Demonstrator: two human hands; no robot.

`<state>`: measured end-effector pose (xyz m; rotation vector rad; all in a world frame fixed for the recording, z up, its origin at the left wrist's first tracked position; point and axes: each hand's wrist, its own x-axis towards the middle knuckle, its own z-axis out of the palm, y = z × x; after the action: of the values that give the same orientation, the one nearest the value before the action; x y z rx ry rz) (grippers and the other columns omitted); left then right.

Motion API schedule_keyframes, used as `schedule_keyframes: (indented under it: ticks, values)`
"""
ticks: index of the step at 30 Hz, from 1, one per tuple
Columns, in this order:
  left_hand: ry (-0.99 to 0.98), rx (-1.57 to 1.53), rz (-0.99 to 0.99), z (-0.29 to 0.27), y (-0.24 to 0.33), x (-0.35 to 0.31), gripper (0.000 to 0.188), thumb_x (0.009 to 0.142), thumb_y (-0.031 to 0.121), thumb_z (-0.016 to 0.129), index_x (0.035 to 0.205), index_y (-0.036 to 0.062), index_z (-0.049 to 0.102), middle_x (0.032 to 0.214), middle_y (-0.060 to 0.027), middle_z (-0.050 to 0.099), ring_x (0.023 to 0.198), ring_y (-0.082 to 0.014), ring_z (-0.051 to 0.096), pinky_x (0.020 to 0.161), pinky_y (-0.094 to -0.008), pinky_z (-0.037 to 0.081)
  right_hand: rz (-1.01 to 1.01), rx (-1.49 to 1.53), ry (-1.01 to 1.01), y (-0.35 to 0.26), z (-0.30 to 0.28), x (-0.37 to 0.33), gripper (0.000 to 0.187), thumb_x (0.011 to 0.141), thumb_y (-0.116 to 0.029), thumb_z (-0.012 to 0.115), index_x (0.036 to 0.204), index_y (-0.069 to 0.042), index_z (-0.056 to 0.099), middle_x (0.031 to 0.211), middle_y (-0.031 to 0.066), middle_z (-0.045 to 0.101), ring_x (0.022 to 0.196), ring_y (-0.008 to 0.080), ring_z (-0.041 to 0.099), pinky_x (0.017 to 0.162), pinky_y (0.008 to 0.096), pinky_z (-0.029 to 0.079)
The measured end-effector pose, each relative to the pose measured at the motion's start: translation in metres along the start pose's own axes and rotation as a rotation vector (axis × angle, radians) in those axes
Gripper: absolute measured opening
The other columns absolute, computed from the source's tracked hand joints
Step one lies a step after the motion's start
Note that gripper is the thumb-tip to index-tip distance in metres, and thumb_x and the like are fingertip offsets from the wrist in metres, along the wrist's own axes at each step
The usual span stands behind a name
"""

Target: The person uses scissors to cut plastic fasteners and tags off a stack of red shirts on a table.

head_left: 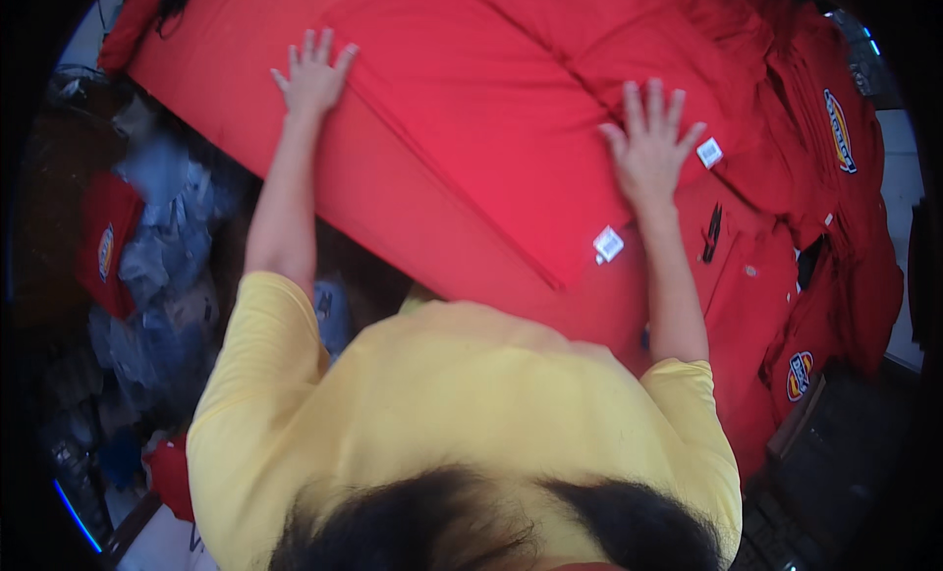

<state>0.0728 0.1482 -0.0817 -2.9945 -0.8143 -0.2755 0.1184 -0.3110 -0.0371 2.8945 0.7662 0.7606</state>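
A red garment (471,119) lies spread flat before me, its lower corner pointing toward my body. My left hand (314,80) rests open along its left edge, fingers apart. On its right side, my right hand (648,159) lies palm down with fingers spread. Neither hand grips anything. A white tag (608,244) sits near the garment's lower right edge. Close to my right hand, another white tag (709,153) is on the neighbouring red cloth. Beneath the garment is a red table surface (393,222).
A small black tool (712,232), perhaps snips, lies right of my right forearm. Red garments with a logo patch (840,129) are heaped along the right side. At left, below the table edge, are clear plastic bags (177,237) and a folded red garment (108,242).
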Motion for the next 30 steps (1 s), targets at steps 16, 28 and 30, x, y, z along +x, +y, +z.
schedule_keyframes:
  ticks: [16,28,30]
  values:
    - [0.282,-0.396,0.375,-0.018,0.062,-0.142,0.035,0.086,0.041,0.058,0.080,0.0068,0.055,0.084,-0.0088,0.056,0.079,-0.0295,0.054,0.066,-0.0422,0.040,0.318,0.253,-0.161,0.001,-0.107,-0.216,0.024,0.085,-0.016,0.060,0.108,-0.013,0.065,0.101,0.0107,0.054,0.096,0.0280,0.050,0.083,0.0417,0.038]
    - [-0.648,-1.903,-0.155,-0.087,0.088,-0.119,0.026,0.094,0.028,0.050,0.107,0.0064,0.058,0.104,-0.0086,0.065,0.093,-0.0196,0.064,0.085,-0.0318,0.050,0.609,0.262,-0.548,0.028,-0.141,-0.243,0.046,0.083,-0.007,0.057,0.129,-0.009,0.052,0.103,0.0132,0.050,0.095,0.0287,0.053,0.085,0.0366,0.044]
    - [-0.757,-1.971,-0.121,-0.098,0.097,-0.113,0.027,0.094,0.028,0.050,0.108,0.0062,0.057,0.105,-0.0085,0.065,0.094,-0.0208,0.063,0.087,-0.0331,0.049,0.620,0.295,-0.529,0.031,-0.139,-0.240,0.046,0.081,-0.004,0.058,0.127,-0.008,0.052,0.098,0.0126,0.053,0.089,0.0292,0.055,0.081,0.0363,0.045]
